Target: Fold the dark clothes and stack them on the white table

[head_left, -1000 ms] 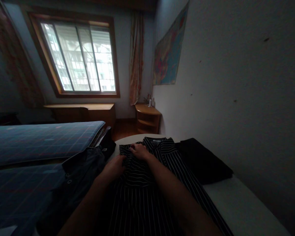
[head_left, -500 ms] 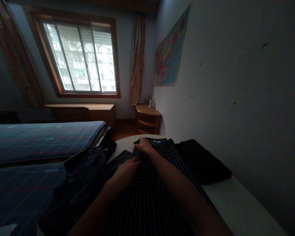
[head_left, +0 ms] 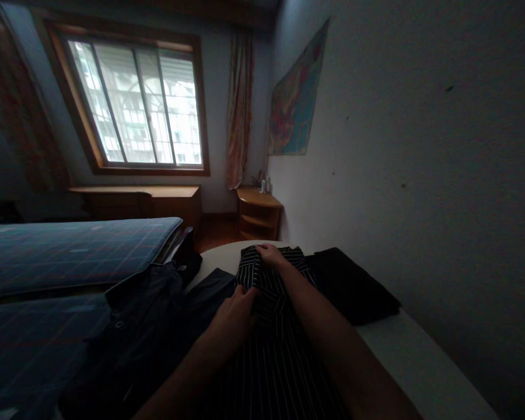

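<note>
A black shirt with thin white stripes [head_left: 275, 350] lies on the pale table [head_left: 402, 356] in front of me. My right hand [head_left: 270, 255] pinches the cloth near its far end, by the collar. Closer to me, my left hand [head_left: 240, 309] grips the left edge of the same shirt, its fingers closed on a fold. Between the two hands the left side is folded inward, with the stripes running lengthwise. My forearms cover part of the cloth, and the near end is dark.
Right of the shirt lies folded black clothing [head_left: 354, 286]. Dark blue garments [head_left: 149, 315] are heaped on the left, beside plaid mattresses [head_left: 79, 245]. A wall [head_left: 420, 233] runs along the right; a corner shelf [head_left: 259, 198] stands beyond the table.
Both hands have moved slightly right with the shirt's left edge, folding it inward over the body of the shirt. The camera view has shifted a little.
</note>
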A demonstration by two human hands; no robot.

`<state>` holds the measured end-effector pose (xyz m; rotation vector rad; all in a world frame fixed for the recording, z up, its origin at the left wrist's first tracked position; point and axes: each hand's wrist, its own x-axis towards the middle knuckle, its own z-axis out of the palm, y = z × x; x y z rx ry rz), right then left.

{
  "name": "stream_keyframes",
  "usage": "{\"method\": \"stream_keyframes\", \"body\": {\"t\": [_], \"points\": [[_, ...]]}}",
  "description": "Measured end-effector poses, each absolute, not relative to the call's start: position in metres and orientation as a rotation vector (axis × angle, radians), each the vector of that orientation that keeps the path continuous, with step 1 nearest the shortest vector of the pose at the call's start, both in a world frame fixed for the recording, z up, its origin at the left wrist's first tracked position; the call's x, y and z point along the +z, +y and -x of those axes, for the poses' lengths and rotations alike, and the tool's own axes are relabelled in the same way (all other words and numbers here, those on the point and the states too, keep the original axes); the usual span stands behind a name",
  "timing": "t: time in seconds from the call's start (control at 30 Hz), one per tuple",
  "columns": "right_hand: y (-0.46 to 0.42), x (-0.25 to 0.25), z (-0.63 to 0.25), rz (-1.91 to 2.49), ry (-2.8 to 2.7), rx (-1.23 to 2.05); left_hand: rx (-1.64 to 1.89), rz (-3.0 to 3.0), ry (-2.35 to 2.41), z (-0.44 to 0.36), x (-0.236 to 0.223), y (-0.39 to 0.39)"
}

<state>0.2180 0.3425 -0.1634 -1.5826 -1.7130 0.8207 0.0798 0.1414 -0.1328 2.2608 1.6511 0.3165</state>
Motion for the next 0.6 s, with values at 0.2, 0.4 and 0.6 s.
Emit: {"method": "stream_keyframes", "body": {"t": [0.2,0.4,0.6], "points": [[0.338,-0.179,-0.234,1.687,-1.653,0.866,0.347,-2.185,1.546,-0.099,-0.145,0.139],[0.321,-0.191,-0.242,1.777,-1.674,0.972,0.062,-2.181,1.652,-0.102,-0.14,0.131],[0.326,-0.186,-0.252,1.696,-1.726,0.807,0.317,-2.246,1.451,-0.104,-0.143,0.129]]}}
